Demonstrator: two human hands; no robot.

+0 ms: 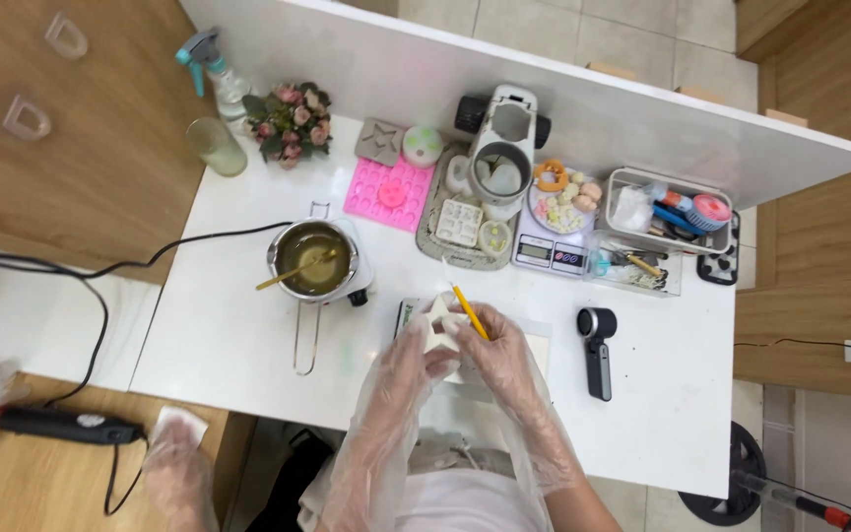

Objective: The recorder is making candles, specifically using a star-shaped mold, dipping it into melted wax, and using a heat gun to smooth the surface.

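Head view, left to right: heat gun point(61, 425) at 8 o'clock on floor; pot point(313, 258) with spoon at 10; left hand point(412, 360), gloved, pinching white star point(438, 321) at table centre; right hand point(497, 357), gloved, gripping yellow stick point(469, 311) against star; scale point(549, 253) at 1; black handheld device point(597, 350) at 3.

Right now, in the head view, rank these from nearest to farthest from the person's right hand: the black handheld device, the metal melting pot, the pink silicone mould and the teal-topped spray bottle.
1. Black handheld device, just to the right of the right hand.
2. Metal melting pot, up and to the left.
3. Pink silicone mould, further up the table.
4. Teal-topped spray bottle, far upper left corner.
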